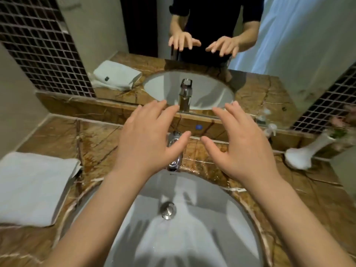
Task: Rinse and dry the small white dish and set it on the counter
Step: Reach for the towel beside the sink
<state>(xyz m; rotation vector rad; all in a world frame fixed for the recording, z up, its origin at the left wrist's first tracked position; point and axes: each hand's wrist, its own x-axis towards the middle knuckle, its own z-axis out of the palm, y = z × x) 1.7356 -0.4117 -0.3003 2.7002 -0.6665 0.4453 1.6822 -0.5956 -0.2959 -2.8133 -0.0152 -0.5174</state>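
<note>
Brown marble worktop (317, 191) with inset white sink (192, 237), chrome tap (174, 151) at its back, mirror (192, 35) behind. Folded white towel (32, 187) lies left; white vase (306, 151) stands right. Left hand (146, 137) and right hand (242, 143) hover above the tap, fingers spread, empty. Dish not in view.

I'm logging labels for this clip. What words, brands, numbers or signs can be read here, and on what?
No text is legible.
Small dark mark on the folded towel's mirror reflection: too small to read.
Blue dot on the marble ledge behind the faucet: a plain dot, no lettering visible.
</note>
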